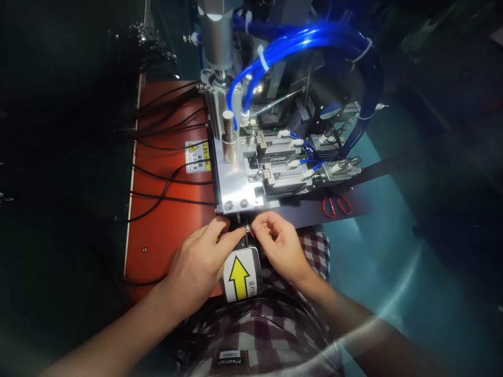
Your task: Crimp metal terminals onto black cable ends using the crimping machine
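Observation:
My left hand (198,259) reaches in at the machine's front edge, fingers curled and thumb stretched toward a tiny light-coloured part (248,229). Opposite it, my right hand (283,250) is closed in a pinch, its fingertips beside the same part. A bit of red shows between the two hands, but what exactly the fingers grip is too small to make out. Right above them is the silver metal plate (234,184) of the machine. Below lies a white label with a yellow arrow (239,275), between my wrists.
Black cables (168,180) run across the orange-red panel (157,238) on the left. Blue air hoses (314,39) arch over the pneumatic cylinders (288,178). Red-handled scissors (329,208) lie on the dark ledge at right. A checked cloth (259,340) covers my lap.

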The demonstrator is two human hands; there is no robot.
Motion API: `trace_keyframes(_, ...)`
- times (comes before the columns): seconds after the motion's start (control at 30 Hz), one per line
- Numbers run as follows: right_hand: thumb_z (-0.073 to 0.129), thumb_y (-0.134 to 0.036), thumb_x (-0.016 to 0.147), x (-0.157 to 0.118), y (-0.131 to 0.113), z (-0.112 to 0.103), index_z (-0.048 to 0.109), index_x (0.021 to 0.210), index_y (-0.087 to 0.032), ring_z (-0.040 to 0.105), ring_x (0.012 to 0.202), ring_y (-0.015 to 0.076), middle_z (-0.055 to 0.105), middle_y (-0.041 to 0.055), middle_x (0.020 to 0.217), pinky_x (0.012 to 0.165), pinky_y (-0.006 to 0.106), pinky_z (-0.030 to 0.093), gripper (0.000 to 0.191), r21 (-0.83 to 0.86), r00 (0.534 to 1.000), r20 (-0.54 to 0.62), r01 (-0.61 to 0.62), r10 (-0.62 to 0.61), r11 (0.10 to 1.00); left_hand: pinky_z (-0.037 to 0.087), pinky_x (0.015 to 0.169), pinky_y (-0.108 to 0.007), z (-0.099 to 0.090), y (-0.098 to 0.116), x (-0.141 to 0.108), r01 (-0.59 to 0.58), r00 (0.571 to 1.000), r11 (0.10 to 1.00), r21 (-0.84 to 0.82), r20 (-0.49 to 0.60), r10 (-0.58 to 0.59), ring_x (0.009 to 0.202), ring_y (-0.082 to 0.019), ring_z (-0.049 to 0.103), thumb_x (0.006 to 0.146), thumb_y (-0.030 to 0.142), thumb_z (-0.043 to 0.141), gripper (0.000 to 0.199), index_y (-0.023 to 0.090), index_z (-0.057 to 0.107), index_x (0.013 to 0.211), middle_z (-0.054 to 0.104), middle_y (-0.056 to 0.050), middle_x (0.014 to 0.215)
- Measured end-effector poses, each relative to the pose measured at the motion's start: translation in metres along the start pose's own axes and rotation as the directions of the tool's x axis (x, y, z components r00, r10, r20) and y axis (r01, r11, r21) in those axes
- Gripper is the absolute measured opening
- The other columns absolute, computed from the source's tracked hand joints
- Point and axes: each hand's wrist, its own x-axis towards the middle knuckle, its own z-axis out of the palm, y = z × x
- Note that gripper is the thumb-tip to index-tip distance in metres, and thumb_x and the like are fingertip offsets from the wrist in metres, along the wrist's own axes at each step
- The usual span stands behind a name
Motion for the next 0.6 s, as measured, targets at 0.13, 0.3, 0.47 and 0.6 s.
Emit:
trace_keyframes(0.13,0.055,-0.030,0.080,0.003,0.001,-0.003,0.054,0.072,-0.017,0.045,0.054,0.0117,0.051,-0.0017,0.063,0.048,0.024,0.037,0.015,0.039,0.995,0.025,-0.100,0.099,0.994,0.049,0.056,-0.027,-0.001,0.000,0.001,-0.007,1.000,1.000,-0.005,-0.008,0.007,0.072,-0.018,0.057,0.089,0.013,0.039,0.030,0.016,0.060,0.110,0.055,-0.008,0.088)
trace_keyframes(0.3,0.059,-0.034,0.078,0.008,0.005,-0.010,0.058,0.075,-0.015,0.043,0.049,0.0102,0.055,-0.0009,0.062,0.043,0.022,0.034,0.019,0.055,0.984,0.008,-0.179,0.179,0.982,0.051,0.062,-0.029,-0.001,-0.001,0.000,-0.013,1.000,0.999,-0.050,-0.014,0.012,0.076,-0.019,0.059,0.088,0.010,0.040,0.030,0.014,0.060,0.110,0.059,-0.009,0.092)
trace_keyframes(0.47,0.058,-0.035,0.082,0.004,0.005,-0.005,0.062,0.079,-0.017,0.045,0.052,0.0112,0.052,-0.0018,0.061,0.047,0.023,0.037,0.019,-0.030,0.999,0.010,-0.037,0.037,0.999,0.051,0.063,-0.030,-0.001,-0.001,0.001,-0.003,1.000,0.996,-0.086,-0.014,0.002,0.076,-0.020,0.060,0.088,0.011,0.042,0.028,0.013,0.061,0.109,0.061,-0.009,0.093)
trace_keyframes(0.6,0.060,-0.031,0.082,0.001,0.002,0.003,0.063,0.078,-0.018,0.041,0.049,0.0106,0.049,-0.0030,0.058,0.047,0.024,0.035,0.014,-0.126,0.997,-0.055,0.041,-0.048,0.991,0.051,0.063,-0.031,-0.002,-0.001,0.001,0.011,1.000,0.997,-0.080,0.000,-0.011,0.077,-0.021,0.060,0.088,0.012,0.042,0.028,0.013,0.061,0.108,0.061,-0.010,0.093)
